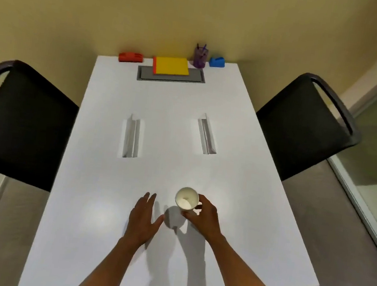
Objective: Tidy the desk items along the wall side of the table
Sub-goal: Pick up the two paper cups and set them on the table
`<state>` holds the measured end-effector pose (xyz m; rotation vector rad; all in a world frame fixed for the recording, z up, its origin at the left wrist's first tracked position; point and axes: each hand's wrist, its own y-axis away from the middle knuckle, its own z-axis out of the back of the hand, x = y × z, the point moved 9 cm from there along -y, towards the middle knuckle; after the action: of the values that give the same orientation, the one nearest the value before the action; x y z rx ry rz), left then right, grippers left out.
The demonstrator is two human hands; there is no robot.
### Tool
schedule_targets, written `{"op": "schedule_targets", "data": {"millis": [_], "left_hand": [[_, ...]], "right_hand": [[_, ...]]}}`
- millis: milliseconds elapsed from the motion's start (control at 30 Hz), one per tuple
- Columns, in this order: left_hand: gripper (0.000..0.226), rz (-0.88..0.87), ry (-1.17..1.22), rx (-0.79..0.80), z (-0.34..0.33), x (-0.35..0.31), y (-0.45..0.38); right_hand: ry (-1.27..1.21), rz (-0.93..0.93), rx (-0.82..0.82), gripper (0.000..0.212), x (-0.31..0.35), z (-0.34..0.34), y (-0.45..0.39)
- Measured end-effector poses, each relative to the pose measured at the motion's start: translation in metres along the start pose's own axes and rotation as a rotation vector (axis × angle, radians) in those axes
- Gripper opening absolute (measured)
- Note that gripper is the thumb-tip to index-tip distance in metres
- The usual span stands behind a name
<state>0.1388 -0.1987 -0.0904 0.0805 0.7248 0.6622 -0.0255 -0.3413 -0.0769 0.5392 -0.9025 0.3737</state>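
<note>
My right hand (204,214) grips a white paper cup (186,198) near the front of the white table (93,202); the cup looks tipped toward me, so I see into it. My left hand (142,220) lies just left of the cup, fingers straight, holding nothing. Along the wall edge stand a red stapler (131,57), a yellow notepad with an orange spine (171,66), a purple pen cup with pens (200,57) and a blue tape dispenser (217,62).
The notepad lies partly on a grey cable hatch (148,75). Two folded white paper pieces (133,135) (207,135) lie mid-table. Black chairs flank the table, one left (15,120) and one right (305,124). A glass partition is at far right.
</note>
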Motion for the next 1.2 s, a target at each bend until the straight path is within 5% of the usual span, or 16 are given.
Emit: {"op": "schedule_targets", "data": {"millis": [433,633,867,1200], "left_hand": [[0.049,0.232,0.269,-0.077,-0.019,-0.009,0.0],[0.033,0.251,0.339,-0.107,-0.016,-0.011,-0.01],[0.026,0.186,0.346,-0.144,-0.009,-0.034,-0.032],[0.018,0.204,0.201,-0.152,-0.009,-0.044,-0.048]], "right_hand": [[0.026,0.045,0.181,0.059,-0.037,-0.035,-0.022],[0.14,0.013,0.29,0.075,-0.043,-0.028,-0.031],[-0.016,-0.056,0.079,0.012,-0.021,0.013,-0.057],[0.356,0.12,0.27,0.013,0.019,-0.023,-0.06]]}}
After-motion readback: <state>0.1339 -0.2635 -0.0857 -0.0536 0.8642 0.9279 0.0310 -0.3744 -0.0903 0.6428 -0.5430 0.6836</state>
